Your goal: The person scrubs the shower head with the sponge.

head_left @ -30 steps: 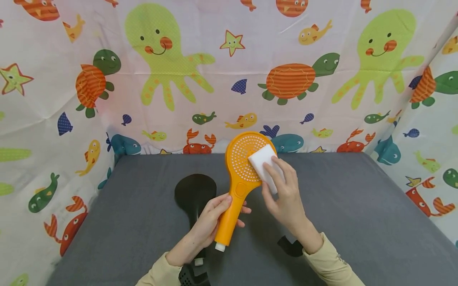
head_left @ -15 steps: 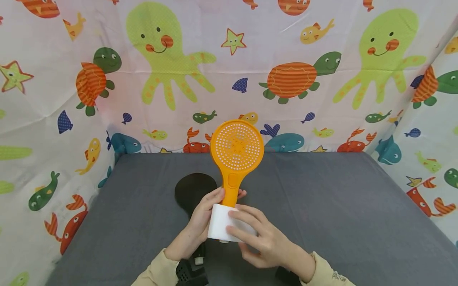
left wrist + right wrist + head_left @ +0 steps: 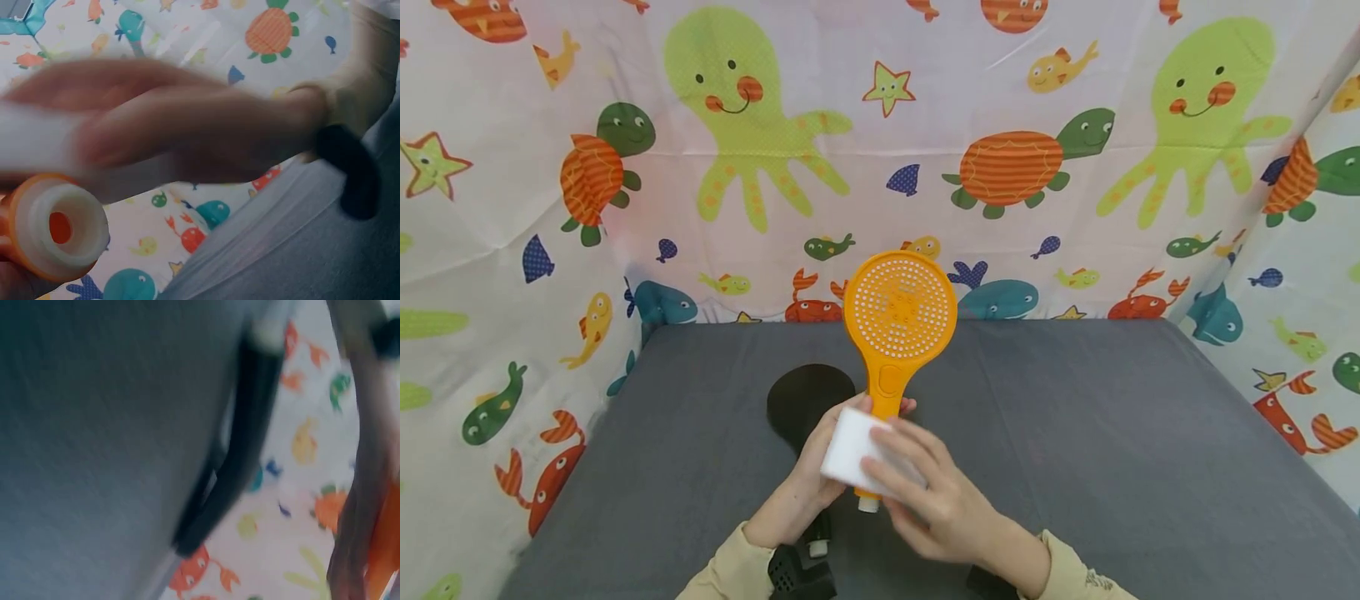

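Observation:
My left hand (image 3: pixel 808 471) grips the handle of an orange shower head (image 3: pixel 887 379), held up with its round, perforated face toward me. In my right hand (image 3: pixel 943 504) is a white sponge block (image 3: pixel 853 450), pinched between fingers and thumb. The sponge overlaps the lower handle in the head view, hiding part of it and of the left fingers. Below it pokes out the white connector (image 3: pixel 868 504), whose hollow end (image 3: pixel 65 225) faces the left wrist camera. That view shows the right hand (image 3: pixel 187 128) blurred above the handle end.
A black shower head (image 3: pixel 808 404) lies on the grey-covered table (image 3: pixel 1112 450), behind the left hand. It appears blurred in the right wrist view. A curtain (image 3: pixel 880 167) printed with sea animals hangs behind and along both sides.
The sponge has come down from the perforated face to the handle, where it then shifts slightly up and left and tilts. The orange shower head has moved up and left and stands more upright.

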{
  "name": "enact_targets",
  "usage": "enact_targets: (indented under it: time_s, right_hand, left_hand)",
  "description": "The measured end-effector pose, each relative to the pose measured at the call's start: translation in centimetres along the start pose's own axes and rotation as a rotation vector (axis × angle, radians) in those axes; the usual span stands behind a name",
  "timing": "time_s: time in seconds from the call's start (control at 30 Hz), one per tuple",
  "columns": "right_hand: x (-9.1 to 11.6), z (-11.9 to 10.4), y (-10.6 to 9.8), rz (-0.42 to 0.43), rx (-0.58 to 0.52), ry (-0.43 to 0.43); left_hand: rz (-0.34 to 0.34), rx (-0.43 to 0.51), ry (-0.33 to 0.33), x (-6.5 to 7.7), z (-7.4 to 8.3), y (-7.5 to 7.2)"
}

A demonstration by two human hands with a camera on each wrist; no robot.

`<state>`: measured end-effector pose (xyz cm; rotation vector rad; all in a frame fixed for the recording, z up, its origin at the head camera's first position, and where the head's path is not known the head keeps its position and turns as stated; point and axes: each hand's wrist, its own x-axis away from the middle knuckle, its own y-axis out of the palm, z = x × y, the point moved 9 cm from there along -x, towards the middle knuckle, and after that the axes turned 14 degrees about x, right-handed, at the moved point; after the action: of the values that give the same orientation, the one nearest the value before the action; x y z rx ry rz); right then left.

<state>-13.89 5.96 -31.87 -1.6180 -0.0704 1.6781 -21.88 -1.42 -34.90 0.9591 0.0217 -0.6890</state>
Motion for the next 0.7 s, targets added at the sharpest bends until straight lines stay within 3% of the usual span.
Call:
enact_targets:
  time_s: [0.1,0.17,0.33,0.43,0.53,0.7]
  right_hand:
    - [0.5,-1.3,0.0,-0.030,-0.025,-0.103]
    - [0.4,-0.4,-0.3,-0.010,-0.012,-0.093]
    - [-0.2,4.3,-1.1,0.074,0.084,0.138]
    - [-0.1,5.0,-1.1,0.062,0.101,0.220]
    - [0.2,3.4,-0.7,0.042,0.048,0.170]
    - [1.0,-0.5,-0.1,-0.031,-0.054,-0.044]
  left_hand:
    - [-0.075,-0.010,-0.013,-0.2,0.1,0.8]
    - [-0.065,-0.042,0.000,-0.2,0.1,0.6]
    - [-0.017,-0.135,-0.016,-0.2,-0.8,-0.5]
    - [-0.009,-0.160,-0.028,-0.2,-1.1,-0.9]
    - [-0.004,-0.159,0.010,-0.2,-0.6,-1.0]
    - [-0.050,-0.123,0.039,-0.4,0.3,-0.6]
